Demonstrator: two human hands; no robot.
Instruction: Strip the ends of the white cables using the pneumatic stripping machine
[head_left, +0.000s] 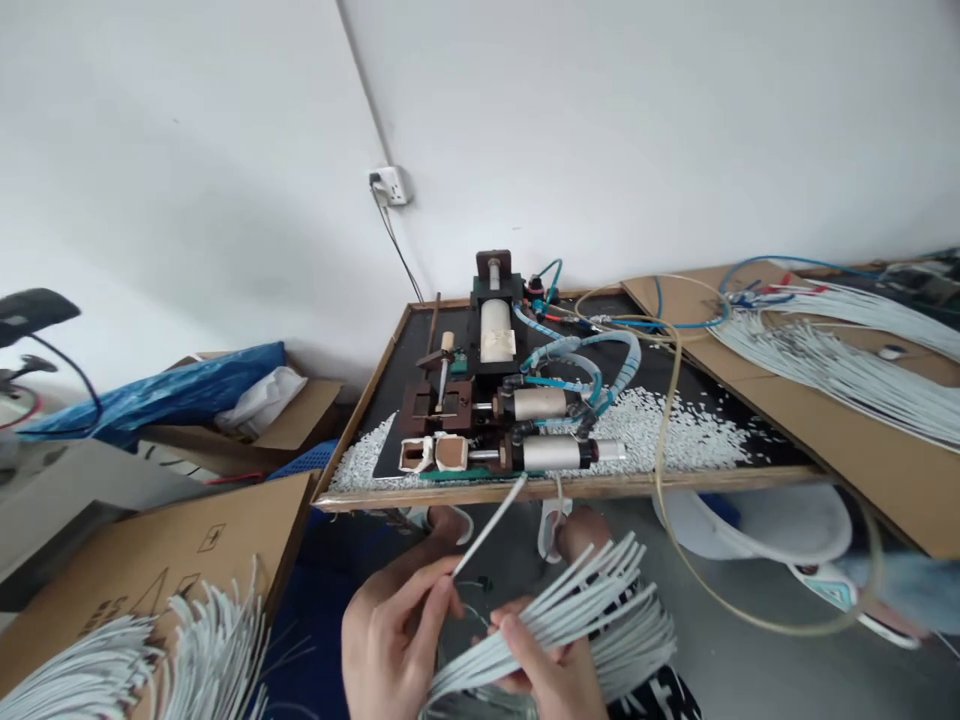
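Note:
Thumb and fingers of my left hand (401, 640) pinch one white cable (491, 525), whose free end points up and right, toward the table's front edge. Beside it, my right hand (551, 665) is closed around a thick bundle of white cables (585, 595), their ends fanned out to the right. More white cables (637, 645) hang below that bundle, over my lap. In front of both hands, on the table, stands a pneumatic machine (495, 335) with metal cylinders and a front clamp (451, 453) wrapped in pale material. Neither hand touches it.
Small white cut pieces (652, 430) cover much of the black wood-rimmed table (570, 483). Cable bundles lie on cardboard at right (862, 350) and lower left (214, 650). A hose (667, 470) loops over the front edge. Below stands a white basin (772, 525); another person's leg (900, 590) is nearby.

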